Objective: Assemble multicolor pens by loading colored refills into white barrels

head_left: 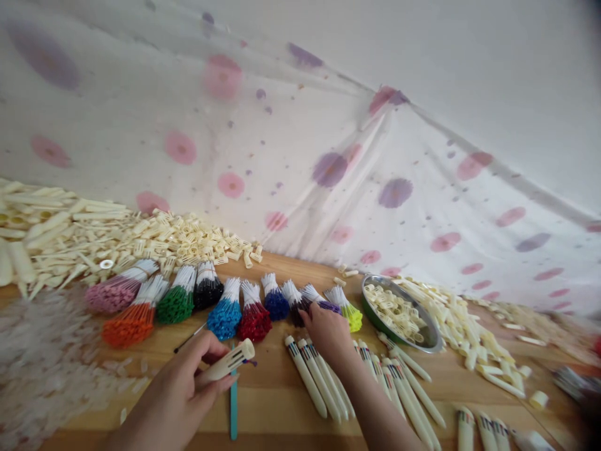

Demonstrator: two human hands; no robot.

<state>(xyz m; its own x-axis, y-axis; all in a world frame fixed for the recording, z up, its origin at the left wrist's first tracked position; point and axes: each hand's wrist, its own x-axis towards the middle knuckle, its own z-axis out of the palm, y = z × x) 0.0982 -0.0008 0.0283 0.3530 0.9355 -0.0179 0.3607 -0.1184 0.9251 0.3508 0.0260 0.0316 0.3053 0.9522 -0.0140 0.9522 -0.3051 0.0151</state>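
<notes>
My left hand (190, 382) is closed round a cream pen barrel (230, 360), held tilted above the wooden table (277, 401). My right hand (328, 332) reaches forward to the purple refill bundle (323, 299), its fingers curled at the bundle's near end; whether it grips a refill I cannot make out. Bundles of coloured refills lie in a row: pink (117, 289), orange (134, 319), green (177, 299), black (207, 288), light blue (226, 312), red (254, 316), dark blue (275, 299), yellow-green (347, 310).
Assembled cream pens (314, 379) lie in rows in front of my right hand. A metal bowl (425, 341) of cream clips sits to the right. Heaps of cream plastic parts (94, 232) line the back left, clear bits (42, 351) the left. A dotted cloth (328, 169) hangs behind.
</notes>
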